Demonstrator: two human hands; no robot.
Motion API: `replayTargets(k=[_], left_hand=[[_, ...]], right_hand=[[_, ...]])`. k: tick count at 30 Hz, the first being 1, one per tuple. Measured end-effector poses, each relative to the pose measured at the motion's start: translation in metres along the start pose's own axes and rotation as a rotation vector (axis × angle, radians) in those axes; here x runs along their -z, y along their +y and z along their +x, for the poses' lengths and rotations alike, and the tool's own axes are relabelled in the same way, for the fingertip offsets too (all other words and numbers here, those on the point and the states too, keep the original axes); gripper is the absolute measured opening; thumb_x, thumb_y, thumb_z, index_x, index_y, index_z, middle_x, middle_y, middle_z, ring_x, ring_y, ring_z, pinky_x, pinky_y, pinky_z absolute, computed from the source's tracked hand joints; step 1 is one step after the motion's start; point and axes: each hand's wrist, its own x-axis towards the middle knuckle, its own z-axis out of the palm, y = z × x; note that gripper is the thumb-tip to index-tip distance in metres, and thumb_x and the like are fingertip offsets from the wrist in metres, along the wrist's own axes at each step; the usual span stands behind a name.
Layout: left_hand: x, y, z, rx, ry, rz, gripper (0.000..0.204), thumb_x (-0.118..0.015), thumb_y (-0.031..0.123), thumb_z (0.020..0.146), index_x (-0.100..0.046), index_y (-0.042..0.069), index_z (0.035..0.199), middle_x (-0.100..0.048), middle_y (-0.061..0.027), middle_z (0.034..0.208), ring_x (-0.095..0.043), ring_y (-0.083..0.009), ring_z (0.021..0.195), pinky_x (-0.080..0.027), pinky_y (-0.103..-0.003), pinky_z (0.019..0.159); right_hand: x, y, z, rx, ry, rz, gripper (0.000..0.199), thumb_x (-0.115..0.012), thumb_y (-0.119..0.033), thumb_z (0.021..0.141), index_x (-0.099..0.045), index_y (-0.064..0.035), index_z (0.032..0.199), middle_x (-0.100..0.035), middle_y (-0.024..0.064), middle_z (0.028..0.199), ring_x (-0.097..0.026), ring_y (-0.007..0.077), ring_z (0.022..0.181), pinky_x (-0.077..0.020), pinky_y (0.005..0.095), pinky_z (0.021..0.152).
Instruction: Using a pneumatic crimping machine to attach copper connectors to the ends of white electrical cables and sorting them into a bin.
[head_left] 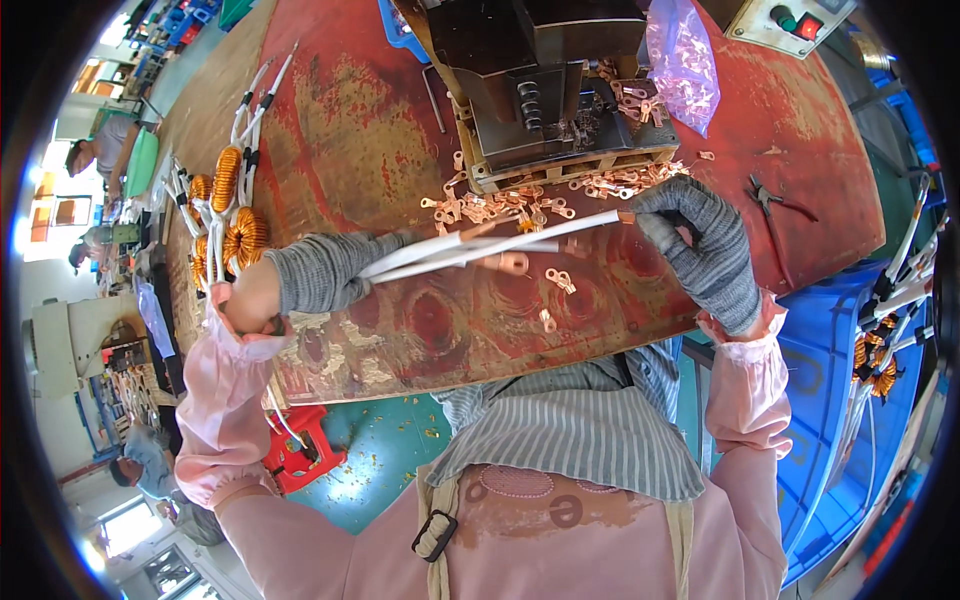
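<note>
My left hand (325, 272), in a grey knit glove, is closed around a bunch of white-sleeved wires (520, 240). One wire stretches right to my right hand (697, 248), gloved alike, whose fingers pinch at its bare copper end. Another wire end with exposed copper (478, 232) points the same way, slightly blurred. Beyond the wires lies a heap of copper ring lugs (490, 205), spread along the front of a dark metal press (540, 110). A few loose lugs (561, 280) lie nearer me. The fingertips of my left hand are partly hidden by the wires.
Yellow-wound coils with white leads (238, 235) lie on the red worn table (400, 350) at left. Pliers (775, 210) rest at right, below a switch box (795, 22). A purple-tinted bag of lugs (683, 60) leans by the press. A blue bin (815, 370) and a red stool (305, 450) stand lower.
</note>
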Motion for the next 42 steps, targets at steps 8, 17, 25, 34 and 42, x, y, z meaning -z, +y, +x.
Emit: replayTargets(k=[8, 17, 25, 34, 42], left_hand=[[-0.02, -0.003, 0.013, 0.085, 0.239, 0.091, 0.062, -0.058, 0.01, 0.073, -0.038, 0.012, 0.132, -0.049, -0.02, 0.115, -0.05, -0.0379, 0.102, -0.042, -0.042, 0.089], [-0.039, -0.014, 0.0, 0.152, 0.618, 0.285, 0.06, -0.066, 0.015, 0.069, -0.047, 0.013, 0.125, -0.048, -0.0165, 0.117, -0.046, -0.0355, 0.107, -0.036, -0.042, 0.095], [-0.061, -0.09, -0.026, 0.098, 0.786, -0.234, 0.06, -0.064, 0.01, 0.071, -0.045, 0.008, 0.128, -0.042, -0.0125, 0.131, -0.037, -0.028, 0.123, -0.03, -0.035, 0.102], [-0.044, -0.111, -0.004, 0.34, 0.601, 0.057, 0.057, -0.063, 0.0, 0.063, -0.049, 0.008, 0.117, -0.05, -0.0163, 0.109, -0.051, -0.0342, 0.102, -0.042, -0.037, 0.089], [-0.036, -0.081, -0.039, 0.552, 0.604, 0.213, 0.063, -0.07, 0.001, 0.059, -0.049, 0.008, 0.117, -0.051, -0.018, 0.109, -0.052, -0.0364, 0.101, -0.043, -0.039, 0.087]], right_hand=[[-0.007, 0.037, 0.002, -0.135, -0.06, 0.105, 0.012, -0.063, -0.006, 0.08, -0.062, -0.0026, 0.091, -0.062, 0.0075, 0.082, -0.059, 0.0164, 0.075, -0.0473, 0.0278, 0.069], [-0.005, 0.045, 0.003, -0.218, -0.124, 0.19, 0.013, -0.061, -0.006, 0.082, -0.061, -0.0014, 0.094, -0.061, 0.0062, 0.083, -0.057, 0.0126, 0.076, -0.0474, 0.0261, 0.07], [-0.001, 0.046, -0.001, -0.287, -0.189, 0.378, 0.016, -0.061, -0.009, 0.084, -0.06, 0.0004, 0.097, -0.06, 0.0037, 0.081, -0.055, 0.0095, 0.072, -0.047, 0.024, 0.067], [0.001, 0.044, 0.0, -0.238, -0.169, 0.491, 0.016, -0.059, -0.006, 0.084, -0.058, 0.0016, 0.099, -0.059, 0.0043, 0.079, -0.055, 0.0096, 0.07, -0.0471, 0.0241, 0.065], [-0.005, 0.031, 0.02, -0.172, -0.125, 0.59, 0.015, -0.06, -0.005, 0.083, -0.057, 0.0012, 0.096, -0.059, 0.0046, 0.079, -0.056, 0.0102, 0.072, -0.0478, 0.0238, 0.067]])
